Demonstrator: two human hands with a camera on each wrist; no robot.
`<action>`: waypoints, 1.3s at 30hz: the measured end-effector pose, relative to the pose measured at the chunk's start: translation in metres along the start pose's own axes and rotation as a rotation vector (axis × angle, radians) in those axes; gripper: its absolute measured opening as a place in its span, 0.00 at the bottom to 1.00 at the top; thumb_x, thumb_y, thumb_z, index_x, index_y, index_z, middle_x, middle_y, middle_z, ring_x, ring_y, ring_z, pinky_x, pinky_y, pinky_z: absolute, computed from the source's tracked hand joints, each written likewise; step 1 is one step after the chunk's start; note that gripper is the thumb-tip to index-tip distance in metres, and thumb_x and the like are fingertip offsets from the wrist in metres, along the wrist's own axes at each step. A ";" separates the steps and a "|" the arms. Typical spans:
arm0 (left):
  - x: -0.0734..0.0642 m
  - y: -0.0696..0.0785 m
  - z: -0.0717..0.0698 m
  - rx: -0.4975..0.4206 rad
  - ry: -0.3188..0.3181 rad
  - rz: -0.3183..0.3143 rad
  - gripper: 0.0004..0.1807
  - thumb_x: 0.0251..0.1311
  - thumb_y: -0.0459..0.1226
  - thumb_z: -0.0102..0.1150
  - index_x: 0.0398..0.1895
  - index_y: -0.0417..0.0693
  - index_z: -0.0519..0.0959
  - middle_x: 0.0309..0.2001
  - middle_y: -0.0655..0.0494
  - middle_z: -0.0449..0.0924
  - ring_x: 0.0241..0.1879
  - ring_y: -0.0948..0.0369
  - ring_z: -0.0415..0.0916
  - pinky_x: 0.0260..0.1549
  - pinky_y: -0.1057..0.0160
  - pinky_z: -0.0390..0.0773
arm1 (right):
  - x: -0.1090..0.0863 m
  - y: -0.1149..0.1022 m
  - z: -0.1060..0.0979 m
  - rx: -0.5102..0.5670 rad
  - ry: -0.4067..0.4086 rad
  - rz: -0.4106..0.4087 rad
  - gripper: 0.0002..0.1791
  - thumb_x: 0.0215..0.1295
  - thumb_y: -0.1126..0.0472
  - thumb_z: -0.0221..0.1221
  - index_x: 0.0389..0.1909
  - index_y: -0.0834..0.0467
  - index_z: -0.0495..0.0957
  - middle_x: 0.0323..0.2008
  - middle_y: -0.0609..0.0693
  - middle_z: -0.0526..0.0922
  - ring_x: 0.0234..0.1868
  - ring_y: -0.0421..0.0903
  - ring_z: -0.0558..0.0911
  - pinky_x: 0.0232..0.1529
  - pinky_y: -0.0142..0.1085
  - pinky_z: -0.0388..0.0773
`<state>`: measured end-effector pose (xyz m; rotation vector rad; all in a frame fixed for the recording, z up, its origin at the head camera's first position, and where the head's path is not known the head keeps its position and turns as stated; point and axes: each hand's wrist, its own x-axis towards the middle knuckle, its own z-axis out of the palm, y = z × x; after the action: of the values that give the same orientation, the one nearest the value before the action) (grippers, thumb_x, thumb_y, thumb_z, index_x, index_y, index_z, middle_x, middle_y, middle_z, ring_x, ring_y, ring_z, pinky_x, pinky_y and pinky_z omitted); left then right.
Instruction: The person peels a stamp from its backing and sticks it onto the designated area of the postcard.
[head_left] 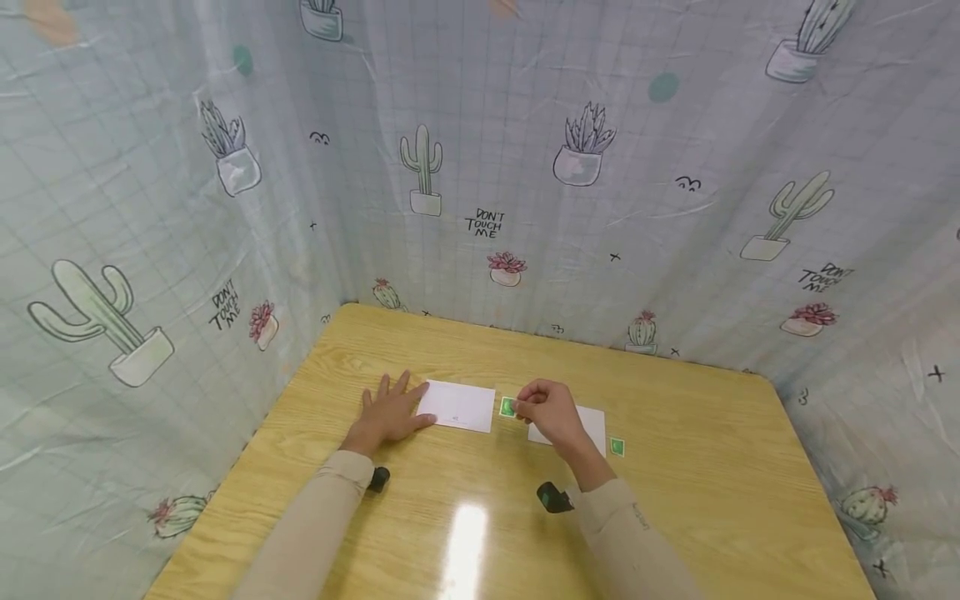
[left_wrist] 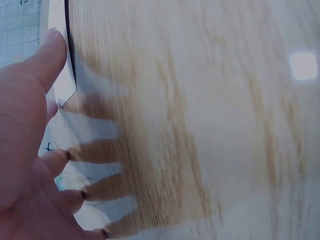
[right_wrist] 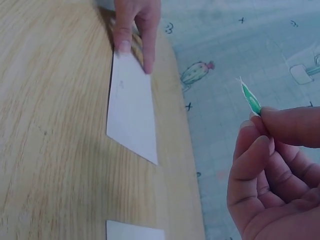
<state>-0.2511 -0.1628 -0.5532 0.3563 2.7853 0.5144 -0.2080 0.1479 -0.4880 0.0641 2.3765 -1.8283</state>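
My right hand (head_left: 551, 411) pinches a small green stamp (right_wrist: 251, 99) with a white border between thumb and forefinger. In the right wrist view the stamp is turned nearly edge-on. A white envelope (head_left: 461, 406) with a small printed mark lies flat on the table, just left of the stamp in the head view. My left hand (head_left: 387, 414) is spread at the envelope's left end, thumb and forefinger resting on its corners. The left wrist view shows the left thumb (left_wrist: 50, 55) on the envelope's edge. A second white envelope (head_left: 592, 425) lies partly hidden behind my right hand.
Another green stamp (head_left: 617, 447) lies right of the second envelope. The wooden table (head_left: 697, 500) ends at the back against a hanging cactus-print curtain (head_left: 525, 150), which also runs along both sides. Black wrist cameras sit under both forearms.
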 end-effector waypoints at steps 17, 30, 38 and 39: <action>-0.007 0.008 -0.002 -0.078 0.089 0.040 0.37 0.77 0.60 0.49 0.79 0.49 0.66 0.83 0.41 0.54 0.83 0.34 0.41 0.76 0.22 0.42 | -0.002 -0.019 0.011 0.033 -0.022 -0.023 0.04 0.66 0.70 0.67 0.36 0.63 0.81 0.27 0.51 0.85 0.36 0.57 0.86 0.41 0.42 0.86; -0.034 0.042 -0.018 -0.525 0.180 0.117 0.33 0.76 0.55 0.55 0.74 0.43 0.73 0.74 0.42 0.72 0.75 0.41 0.68 0.73 0.39 0.71 | -0.002 -0.035 0.028 0.044 -0.059 -0.045 0.05 0.65 0.70 0.68 0.35 0.64 0.81 0.26 0.50 0.86 0.29 0.45 0.86 0.38 0.40 0.87; -0.048 0.068 -0.022 -0.951 0.147 0.090 0.26 0.77 0.46 0.57 0.70 0.39 0.76 0.68 0.43 0.79 0.69 0.46 0.77 0.66 0.48 0.81 | -0.004 -0.039 0.036 0.055 -0.055 -0.056 0.05 0.65 0.71 0.68 0.35 0.65 0.80 0.27 0.51 0.86 0.29 0.46 0.86 0.40 0.43 0.88; -0.049 0.071 -0.022 -1.013 0.138 0.086 0.25 0.77 0.43 0.57 0.70 0.38 0.76 0.67 0.42 0.80 0.68 0.46 0.77 0.66 0.49 0.81 | -0.004 -0.039 0.037 0.058 -0.055 -0.056 0.05 0.64 0.71 0.68 0.35 0.65 0.80 0.26 0.51 0.85 0.29 0.45 0.86 0.39 0.42 0.87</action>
<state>-0.1991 -0.1193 -0.4945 0.1940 2.2279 1.8694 -0.2056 0.1022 -0.4592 -0.0465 2.3111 -1.8976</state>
